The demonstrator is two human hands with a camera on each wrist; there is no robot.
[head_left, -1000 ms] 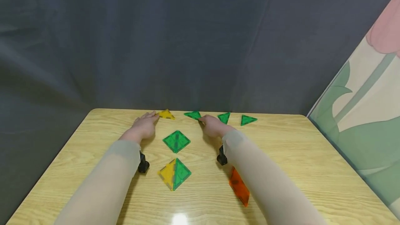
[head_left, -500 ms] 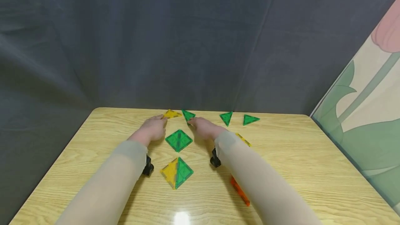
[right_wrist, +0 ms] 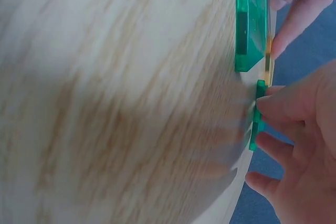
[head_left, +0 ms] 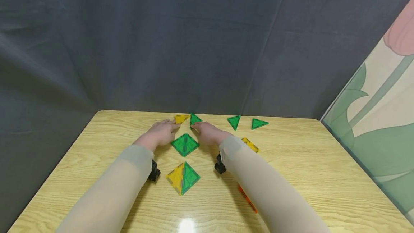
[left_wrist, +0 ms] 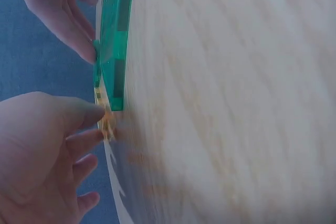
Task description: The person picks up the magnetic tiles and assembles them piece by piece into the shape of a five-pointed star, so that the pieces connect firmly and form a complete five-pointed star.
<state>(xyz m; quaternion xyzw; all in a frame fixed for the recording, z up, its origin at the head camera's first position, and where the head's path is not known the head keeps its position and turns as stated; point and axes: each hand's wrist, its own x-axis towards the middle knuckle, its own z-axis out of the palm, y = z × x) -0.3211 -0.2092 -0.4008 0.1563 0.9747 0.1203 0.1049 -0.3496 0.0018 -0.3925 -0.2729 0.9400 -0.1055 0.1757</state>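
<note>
At the table's back edge, my left hand (head_left: 160,132) touches the near edge of a yellow triangle tile (head_left: 180,118) with extended fingertips; the other fingers spread in the left wrist view. Just right of it, my right hand (head_left: 209,133) pinches a green triangle tile (head_left: 195,118) by its near part. In the right wrist view, the thumb of my right hand (right_wrist: 302,129) lies against this green tile (right_wrist: 256,111). The two tiles lie flat, side by side, with their near corners partly covered by fingers. A green diamond of two triangles (head_left: 185,145) lies nearer, between the hands.
Closer to me lies a diamond with a yellow half (head_left: 175,178) and a green half (head_left: 190,178). Two green triangles (head_left: 234,122) (head_left: 259,123) lie at the back right. A yellow piece (head_left: 251,145) and an orange piece (head_left: 248,199) are partly behind my right forearm.
The yellow and green triangles at the back have turned and come closer together. My right hand has moved left and my left hand right. More of the yellow piece beside my right sleeve shows.
</note>
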